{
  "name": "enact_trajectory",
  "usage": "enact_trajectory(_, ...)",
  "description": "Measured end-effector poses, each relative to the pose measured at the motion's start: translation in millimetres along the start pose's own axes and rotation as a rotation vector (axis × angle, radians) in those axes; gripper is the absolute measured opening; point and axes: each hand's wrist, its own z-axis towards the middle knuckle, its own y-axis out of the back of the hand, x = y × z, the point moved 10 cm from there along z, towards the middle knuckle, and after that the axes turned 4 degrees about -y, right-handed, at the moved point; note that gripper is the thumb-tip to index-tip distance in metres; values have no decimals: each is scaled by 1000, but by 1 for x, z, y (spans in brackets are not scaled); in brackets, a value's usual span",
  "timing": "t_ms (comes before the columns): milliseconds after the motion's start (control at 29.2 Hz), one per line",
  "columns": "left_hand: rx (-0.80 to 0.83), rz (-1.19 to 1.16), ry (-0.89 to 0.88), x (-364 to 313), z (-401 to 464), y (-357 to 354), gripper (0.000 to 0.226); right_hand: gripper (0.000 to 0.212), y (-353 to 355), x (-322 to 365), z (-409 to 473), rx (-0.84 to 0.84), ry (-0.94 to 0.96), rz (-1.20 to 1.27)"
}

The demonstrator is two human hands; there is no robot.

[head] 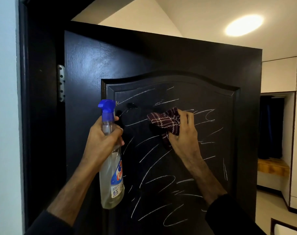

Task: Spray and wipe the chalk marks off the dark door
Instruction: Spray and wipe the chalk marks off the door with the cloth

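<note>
The dark, wood-grained door [86,68] stands ajar, its arched raised panel scrawled all over with white chalk marks [154,182]. High on that panel the right hand [183,136] is closed around a bunched maroon cloth with a white check [166,122], pressing it flat against the marks. Left of it, the left hand [102,139] is wrapped about the neck of a clear plastic spray bottle with a blue trigger head [110,175], nozzle towards the panel, a finger near the trigger. A metal hinge [61,83] joins the door to the dark frame [41,116]. Beyond the door's right edge are white cabinets [280,73], a wooden ledge [272,167] and a glowing round ceiling light [244,25].
</note>
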Motion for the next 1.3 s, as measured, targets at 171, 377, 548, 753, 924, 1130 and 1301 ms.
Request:
enact_trajectory(171,-32,76,-53,-6,1,3,15,79,-3,3,-1,0,9,3)
enact_trajectory(377,-35,59,-39,-7,-1,7,29,93,-20,34,7,14,122,-35)
enact_trajectory(548,-50,58,-46,-10,0,14,30,103,-54,86,26,39,302,-294)
enact_trajectory(753,-70,73,-75,-13,1,25,31,102,-84,116,54,43,326,-462)
enact_trajectory(924,-76,76,-49,-6,0,36,32,124,-98,119,59,71,318,-447)
enact_trajectory(1130,-90,85,-56,-7,2,43,33,128,-105,123,51,22,360,-483)
enact_trajectory(1301,-85,94,-65,-7,2,43,30,99,-100,129,50,-51,381,-504)
